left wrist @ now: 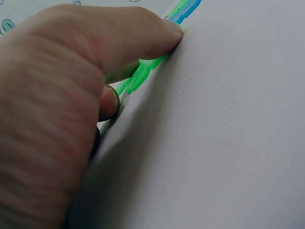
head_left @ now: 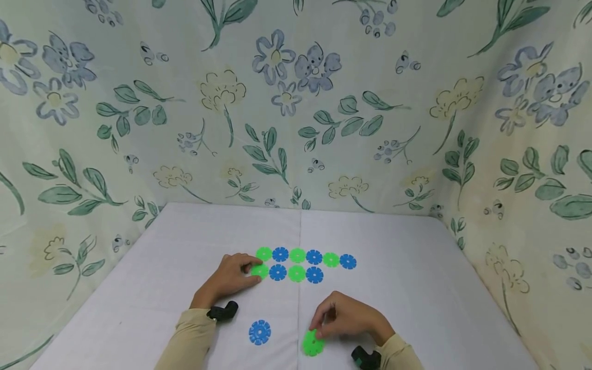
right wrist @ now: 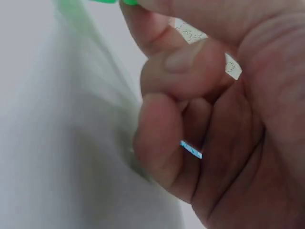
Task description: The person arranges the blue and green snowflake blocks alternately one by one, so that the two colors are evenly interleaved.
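Note:
Two rows of alternating green and blue notched plastic discs lie flat on the table. My left hand (head_left: 236, 275) is at the left end of the nearer row, thumb and finger at the edges of its end green disc (head_left: 260, 272); in the left wrist view the thumb partly covers that green disc (left wrist: 143, 74). Closer to me, my right hand (head_left: 349, 316) pinches another green disc (head_left: 313, 343) by its upper edge, tilted up. Only a sliver of this green disc (right wrist: 102, 1) shows in the right wrist view. A loose blue disc (head_left: 260, 332) lies between the forearms.
The farther row runs longer, ending at a blue disc (head_left: 348, 261) on the right; the nearer row ends at a blue disc (head_left: 314, 275). A white cloth (head_left: 416, 272) covers the table. Floral curtains (head_left: 287, 103) hang behind and at both sides.

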The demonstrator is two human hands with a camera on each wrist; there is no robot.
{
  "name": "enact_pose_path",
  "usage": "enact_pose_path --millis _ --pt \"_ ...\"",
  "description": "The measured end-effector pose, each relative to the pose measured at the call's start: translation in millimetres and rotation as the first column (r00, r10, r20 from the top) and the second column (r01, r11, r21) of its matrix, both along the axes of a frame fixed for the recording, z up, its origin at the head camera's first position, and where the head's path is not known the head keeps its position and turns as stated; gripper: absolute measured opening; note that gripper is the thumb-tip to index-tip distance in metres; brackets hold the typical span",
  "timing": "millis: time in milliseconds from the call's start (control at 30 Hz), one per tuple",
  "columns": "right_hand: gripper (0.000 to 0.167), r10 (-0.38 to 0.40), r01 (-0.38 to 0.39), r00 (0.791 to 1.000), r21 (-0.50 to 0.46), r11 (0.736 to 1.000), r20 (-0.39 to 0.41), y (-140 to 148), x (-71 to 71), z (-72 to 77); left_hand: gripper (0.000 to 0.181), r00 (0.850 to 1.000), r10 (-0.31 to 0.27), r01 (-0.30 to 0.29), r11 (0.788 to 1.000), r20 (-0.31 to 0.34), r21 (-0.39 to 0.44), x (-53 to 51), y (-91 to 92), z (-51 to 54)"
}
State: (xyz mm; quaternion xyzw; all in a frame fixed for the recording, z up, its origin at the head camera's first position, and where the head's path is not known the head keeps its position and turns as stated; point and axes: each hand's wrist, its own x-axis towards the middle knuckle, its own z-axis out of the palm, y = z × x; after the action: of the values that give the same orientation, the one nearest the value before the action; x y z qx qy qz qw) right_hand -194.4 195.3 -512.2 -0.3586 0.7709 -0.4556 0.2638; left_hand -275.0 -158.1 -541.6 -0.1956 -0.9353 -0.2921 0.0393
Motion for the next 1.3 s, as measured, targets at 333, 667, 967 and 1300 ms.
enact_pose_path --millis 333,667,967,1300 --pt "0.009 -0.252 0.250 0.968 -0.074 0.965 -0.015 11 -6.6 2.2 0.037 1.000 0.010 -0.010 1.000 0.023 0.003 0.1 0.4 0.6" --pt "0.009 -0.360 0.355 0.933 -0.122 0.927 -0.022 17 -10.2 9.2 0.038 0.999 0.013 -0.013 1.000 0.030 0.012 1.5 0.8 3.6" --pt "0.015 -0.569 0.561 0.822 -0.140 0.816 -0.020 17 -10.0 12.8 0.038 1.000 0.008 -0.008 1.000 0.028 0.004 2.7 0.9 2.3" --pt "0.018 -0.759 0.746 0.650 -0.219 0.629 0.037 17 -17.7 7.2 0.037 1.000 -0.003 0.003 1.000 0.027 0.019 3.0 0.8 4.6"
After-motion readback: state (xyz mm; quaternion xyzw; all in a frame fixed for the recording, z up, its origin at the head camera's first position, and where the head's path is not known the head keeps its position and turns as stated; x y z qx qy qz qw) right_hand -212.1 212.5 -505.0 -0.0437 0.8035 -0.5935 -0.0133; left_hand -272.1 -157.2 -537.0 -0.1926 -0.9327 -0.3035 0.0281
